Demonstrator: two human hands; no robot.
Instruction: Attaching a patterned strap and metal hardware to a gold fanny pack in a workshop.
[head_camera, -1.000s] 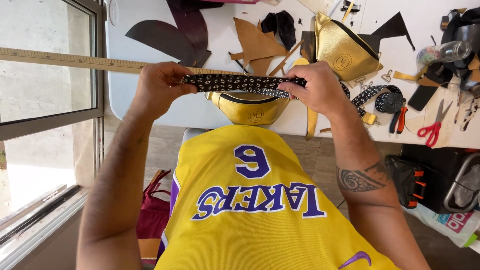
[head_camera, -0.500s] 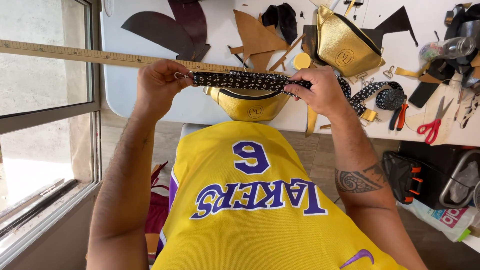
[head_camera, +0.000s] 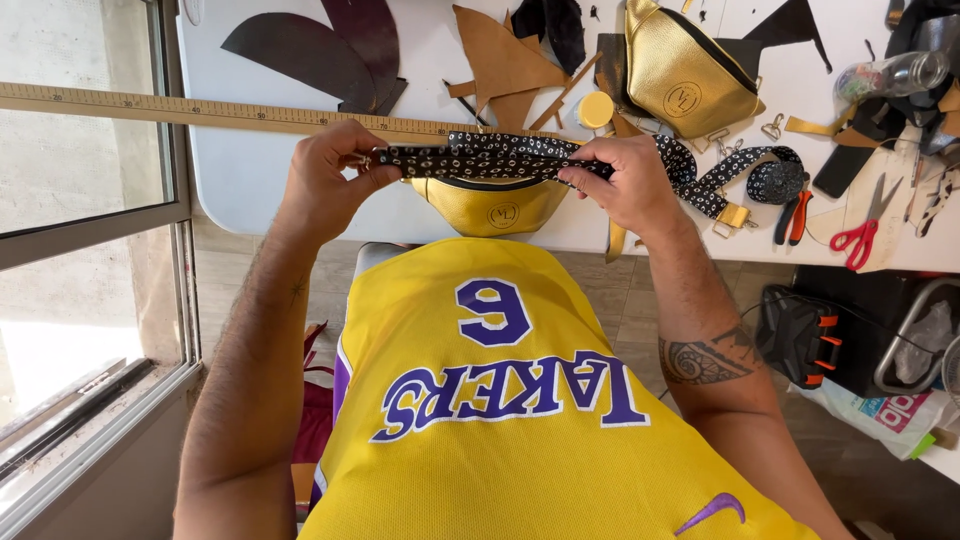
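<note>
White table underneath; left hand and right hand each pinch the patterned strap, stretched flat just above the gold bag, along the ruler; strap looks not yet attached

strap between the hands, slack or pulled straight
Pulled straight: the strap runs level from left hand to right hand, no sag.

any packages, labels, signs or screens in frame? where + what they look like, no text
Round embossed emblem: front of the gold pouch below the strap the hands hold, gold on gold.
Round embossed emblem: front of the gold bag at the table's top, same look.
Printed plastic bag: floor at right, white with red and blue print.
No screens or signs.
</note>
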